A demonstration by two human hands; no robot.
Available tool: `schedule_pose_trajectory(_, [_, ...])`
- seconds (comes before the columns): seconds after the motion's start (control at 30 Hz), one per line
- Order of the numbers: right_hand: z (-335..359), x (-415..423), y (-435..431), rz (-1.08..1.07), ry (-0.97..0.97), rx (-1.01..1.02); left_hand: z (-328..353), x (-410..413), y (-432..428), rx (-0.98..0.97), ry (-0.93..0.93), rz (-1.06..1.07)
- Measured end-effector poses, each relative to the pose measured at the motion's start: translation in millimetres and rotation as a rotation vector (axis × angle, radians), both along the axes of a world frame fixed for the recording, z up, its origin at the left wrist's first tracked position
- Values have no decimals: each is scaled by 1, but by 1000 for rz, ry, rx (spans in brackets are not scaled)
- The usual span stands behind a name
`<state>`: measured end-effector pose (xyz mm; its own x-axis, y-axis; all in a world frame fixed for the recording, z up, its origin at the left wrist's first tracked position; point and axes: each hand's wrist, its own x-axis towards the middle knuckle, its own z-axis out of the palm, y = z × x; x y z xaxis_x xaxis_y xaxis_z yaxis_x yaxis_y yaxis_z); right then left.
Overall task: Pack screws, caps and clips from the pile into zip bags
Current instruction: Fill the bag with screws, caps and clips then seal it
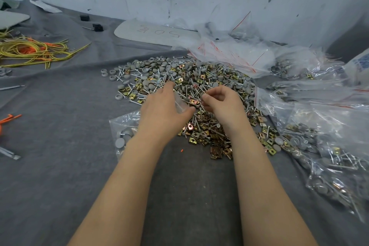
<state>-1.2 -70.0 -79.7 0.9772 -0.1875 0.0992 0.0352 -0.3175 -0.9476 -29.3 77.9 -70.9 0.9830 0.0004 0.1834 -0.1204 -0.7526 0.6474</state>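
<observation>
Marker writing on grey board [139, 35] behind pile [209, 75] shows "50", rest unreadable.

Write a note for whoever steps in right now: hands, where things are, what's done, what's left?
Left hand: holds the bag by its mouth, at the pile's near edge.
Right hand: pinches screws over the pile.
Done: filled bags lie to the right; this bag already has a few caps and screws.
Left: most of the pile; empty bags wait behind it.
</observation>
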Motion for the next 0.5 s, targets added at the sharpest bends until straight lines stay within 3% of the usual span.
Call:
schedule_pose_trajectory(0.13, [0,0,0,-9,-19,-67,-5,1,-6,98,-9,-2])
schedule_pose_trajectory(0.3, [6,-3,4,127,-2,135,-6,3,-5,106,-7,-8])
schedule_pose_trajectory(0.5, [11,-7,12,275,13,192,-4,3,-6,86,-13,-5])
